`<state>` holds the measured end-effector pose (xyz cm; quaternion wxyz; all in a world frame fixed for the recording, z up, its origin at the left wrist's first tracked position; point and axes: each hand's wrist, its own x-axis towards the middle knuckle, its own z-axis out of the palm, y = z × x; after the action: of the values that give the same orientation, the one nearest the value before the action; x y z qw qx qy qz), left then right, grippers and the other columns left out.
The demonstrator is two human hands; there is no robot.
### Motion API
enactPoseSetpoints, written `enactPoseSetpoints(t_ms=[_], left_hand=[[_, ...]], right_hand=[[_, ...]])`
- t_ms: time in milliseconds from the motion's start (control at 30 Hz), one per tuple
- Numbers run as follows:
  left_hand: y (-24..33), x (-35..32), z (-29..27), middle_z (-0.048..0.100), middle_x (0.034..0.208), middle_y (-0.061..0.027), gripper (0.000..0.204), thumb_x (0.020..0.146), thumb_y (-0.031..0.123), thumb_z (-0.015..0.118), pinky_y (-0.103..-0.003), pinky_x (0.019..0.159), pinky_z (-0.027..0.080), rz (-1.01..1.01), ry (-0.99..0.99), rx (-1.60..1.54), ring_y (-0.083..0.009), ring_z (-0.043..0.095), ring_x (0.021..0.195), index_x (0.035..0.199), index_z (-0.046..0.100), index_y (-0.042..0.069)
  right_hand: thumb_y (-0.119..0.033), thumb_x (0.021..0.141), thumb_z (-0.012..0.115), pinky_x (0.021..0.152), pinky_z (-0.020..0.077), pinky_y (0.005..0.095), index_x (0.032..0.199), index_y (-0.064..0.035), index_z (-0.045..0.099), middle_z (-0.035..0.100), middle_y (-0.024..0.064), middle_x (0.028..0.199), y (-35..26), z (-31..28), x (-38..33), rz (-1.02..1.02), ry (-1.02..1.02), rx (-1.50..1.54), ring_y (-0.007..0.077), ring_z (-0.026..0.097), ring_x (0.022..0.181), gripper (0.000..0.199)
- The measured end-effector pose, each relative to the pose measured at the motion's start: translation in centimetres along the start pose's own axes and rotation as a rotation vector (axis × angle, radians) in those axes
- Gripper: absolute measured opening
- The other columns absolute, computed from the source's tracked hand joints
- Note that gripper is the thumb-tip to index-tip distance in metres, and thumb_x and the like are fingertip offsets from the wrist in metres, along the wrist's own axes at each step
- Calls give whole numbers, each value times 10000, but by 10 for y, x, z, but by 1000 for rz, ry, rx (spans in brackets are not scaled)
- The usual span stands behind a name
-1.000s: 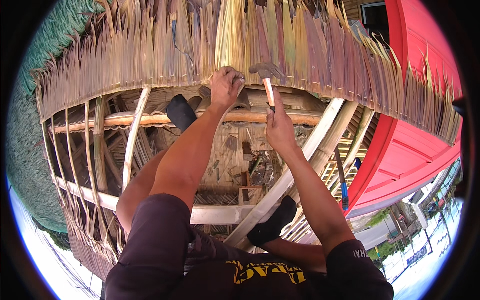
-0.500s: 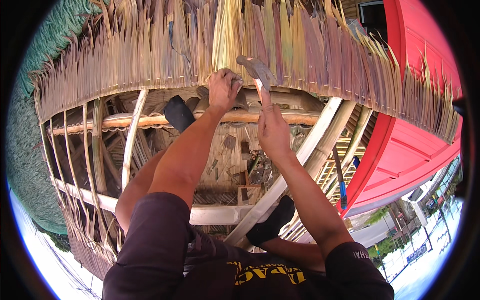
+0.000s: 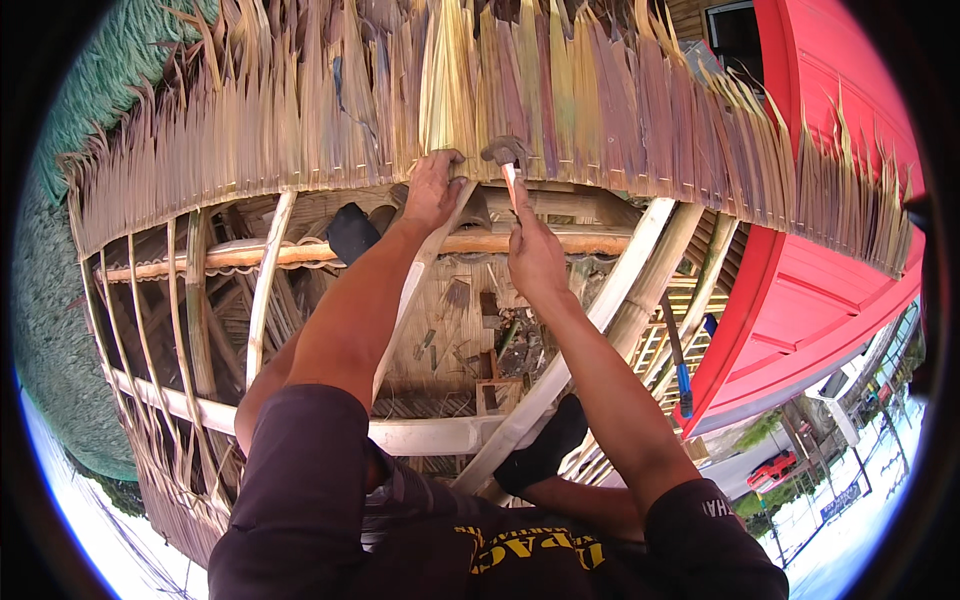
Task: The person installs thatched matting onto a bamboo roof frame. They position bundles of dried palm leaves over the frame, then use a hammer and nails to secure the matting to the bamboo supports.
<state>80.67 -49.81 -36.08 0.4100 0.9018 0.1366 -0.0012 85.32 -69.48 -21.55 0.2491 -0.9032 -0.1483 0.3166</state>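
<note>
My right hand (image 3: 535, 255) grips a hammer (image 3: 507, 158) by its pale handle, the metal head raised against the lower edge of a dried palm-leaf thatch layer (image 3: 560, 110). My left hand (image 3: 432, 188) presses fingers onto the thatch edge just left of the hammer head, over a slanting wooden rafter (image 3: 420, 275). Both forearms reach up from the lower edge of the head view. My dark shoes rest on the frame, one shoe (image 3: 352, 232) beside the left wrist and another shoe (image 3: 545, 445) lower down on a pale beam.
A round bamboo pole (image 3: 250, 255) crosses under the hands. Pale rafters (image 3: 620, 290) and thin battens (image 3: 150, 350) form an open roof frame with ground debris below. A red roof (image 3: 830, 240) lies to the right, green netting (image 3: 70, 150) to the left, a red car (image 3: 772, 468) far below.
My right hand has swung the hammer head up toward the thatch edge, then set it close beside my left fingers. The left hand has stayed on the thatch.
</note>
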Motion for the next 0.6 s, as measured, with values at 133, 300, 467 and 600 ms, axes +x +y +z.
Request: enactPoseSetpoints(t_ms=[133, 300, 467, 600], left_hand=[[3, 3, -4, 618, 1116, -154, 405, 845, 59, 728, -479, 931, 441, -30, -32, -14, -385, 563, 1054, 1216, 567, 77], [1, 2, -3, 630, 1119, -151, 421, 830, 44, 738, -474, 938, 448, -64, -19, -86, -381, 572, 1064, 1214, 567, 75], [-1, 4, -4, 633, 1152, -150, 451, 815, 12, 732, -458, 971, 447, -77, -48, -62, -362, 573, 1108, 1228, 562, 75], [10, 31, -30, 658, 1212, -170, 456, 844, 28, 696, -451, 985, 478, -121, -285, -31, -363, 610, 1148, 1276, 558, 76]], right_hand=[[-106, 1024, 502, 705, 519, 527, 1632, -312, 163, 600, 211, 951, -6, -2, -2, -216, 289, 141, 421, 635, 802, 726], [-87, 1017, 514, 746, 521, 523, 1627, -312, 189, 617, 221, 1012, -14, -1, -7, -19, 21, 28, 430, 641, 850, 727], [-48, 989, 524, 788, 529, 522, 1627, -316, 179, 639, 236, 1040, -15, 3, -3, -23, 18, -19, 443, 652, 881, 773], [-66, 980, 495, 797, 528, 537, 1630, -305, 169, 636, 244, 1023, -17, -10, 3, 103, -186, -166, 434, 663, 891, 766]])
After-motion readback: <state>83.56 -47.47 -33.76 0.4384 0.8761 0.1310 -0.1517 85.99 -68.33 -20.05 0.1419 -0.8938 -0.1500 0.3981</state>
